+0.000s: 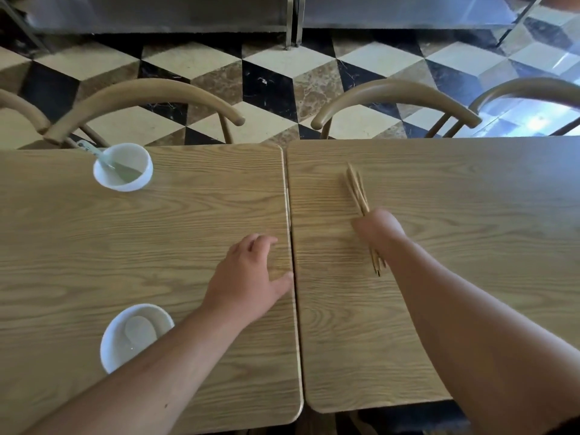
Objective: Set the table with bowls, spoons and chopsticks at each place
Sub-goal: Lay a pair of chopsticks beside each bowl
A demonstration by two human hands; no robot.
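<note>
Two wooden tables stand side by side, the left table (62, 246) and the right table (470, 215). A white bowl (123, 167) with a pale spoon (103, 160) in it sits at the far left place. Another white bowl (131, 335) holding a spoon (141, 329) sits near me, partly behind my left forearm. My right hand (379, 229) is shut on a bundle of wooden chopsticks (356, 186) over the right table; their tips stick out both ends of the fist. My left hand (248, 277) rests flat, fingers apart, near the seam.
Wooden chairs with curved backs stand along the far side, one (144, 95) behind the left table and one (395, 97) behind the right, with more at both edges. Beyond is a black, cream and brown tiled floor and a steel counter base (292, 20).
</note>
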